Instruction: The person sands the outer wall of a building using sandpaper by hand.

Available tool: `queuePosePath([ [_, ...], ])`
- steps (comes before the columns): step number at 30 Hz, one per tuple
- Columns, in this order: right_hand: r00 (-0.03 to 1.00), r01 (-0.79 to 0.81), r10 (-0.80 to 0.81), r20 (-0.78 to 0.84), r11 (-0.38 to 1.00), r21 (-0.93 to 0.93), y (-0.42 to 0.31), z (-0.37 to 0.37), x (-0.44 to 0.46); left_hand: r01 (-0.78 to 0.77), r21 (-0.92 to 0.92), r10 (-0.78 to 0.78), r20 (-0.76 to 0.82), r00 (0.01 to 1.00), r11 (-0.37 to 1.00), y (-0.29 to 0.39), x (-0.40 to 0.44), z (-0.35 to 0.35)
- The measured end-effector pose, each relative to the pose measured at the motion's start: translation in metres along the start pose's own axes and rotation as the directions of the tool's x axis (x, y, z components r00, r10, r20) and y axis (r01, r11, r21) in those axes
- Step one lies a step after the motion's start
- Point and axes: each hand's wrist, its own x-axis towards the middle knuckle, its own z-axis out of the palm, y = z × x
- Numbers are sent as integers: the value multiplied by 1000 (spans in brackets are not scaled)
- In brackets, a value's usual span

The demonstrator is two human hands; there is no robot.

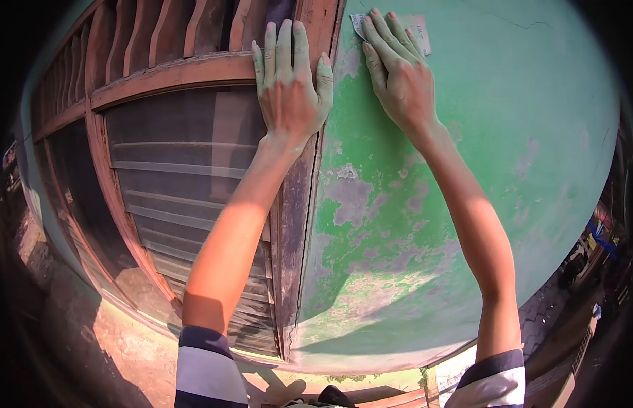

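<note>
Both arms reach up and forward. My left hand (289, 95) lies against the brown wooden window frame (187, 73), at its upper right corner, fingers stretched upward and thumb apart. To its right, my right hand (406, 88) rests on the green wall (520, 88), fingers extended and tilted up to the left. Under and beside the right fingers is a paper label (421, 32) with print on it, partly covered by the hand. Neither hand is closed around anything.
Louvred window panes (187, 146) fill the left, with wavy wooden slats (143, 34) above. Paint peels from the wall in a grey patch (350, 200). Sunlit ground (136, 347) lies at lower left. A wooden beam (580, 357) and blurred clutter stand at lower right.
</note>
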Motion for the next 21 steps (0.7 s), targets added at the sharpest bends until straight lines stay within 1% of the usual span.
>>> queuePosePath([
  [1,998,-2,-1,64,998,56,-21,-4,-28,-56,-63,58,38,998,996,2,2,-1],
  [2,995,-7,1,99,998,60,-32,-8,-41,-97,-113,106,74,992,989,2,1,-3],
  [4,995,35,-38,97,999,32,-33,-13,-48,-96,-105,104,71,992,990,1,5,-5],
  [5,995,32,-35,90,999,32,-27,-12,-43,-86,-97,93,78,993,992,1,5,-6],
  [7,997,43,-43,65,999,5,-7,-8,-18,-84,-88,91,85,992,993,2,7,-7],
  [8,997,39,-39,60,999,6,5,-4,-2,-98,-32,101,84,991,995,2,8,-8],
  [9,999,-18,18,-32,1000,-12,16,0,15,-115,22,112,84,990,993,1,10,-8],
  [10,990,-78,75,-123,997,-25,22,0,22,-124,20,122,87,989,992,-1,10,-8],
  [12,986,-107,98,-135,992,-66,10,3,13,-145,38,140,101,985,989,-4,10,-8],
  [14,992,-118,115,-58,992,-45,-17,1,-18,-135,48,128,135,983,990,-4,9,-9],
  [15,995,-103,103,14,995,0,-31,-2,-39,-117,64,105,164,981,991,-4,8,-10],
  [16,994,-107,107,22,994,-3,-35,-3,-45,-113,58,102,168,980,992,-3,6,-10],
  [18,996,-61,60,60,998,24,-37,-8,-52,-115,81,104,133,986,990,-1,7,-7],
  [19,999,-26,26,39,1000,12,-32,-6,-45,-123,73,112,136,984,990,0,8,-8],
  [20,999,-36,35,36,999,5,-23,-3,-33,-119,77,107,144,984,990,1,9,-9],
  [21,1000,-28,28,-9,1000,-6,-14,-2,-18,-114,81,101,150,984,990,2,11,-10],
])
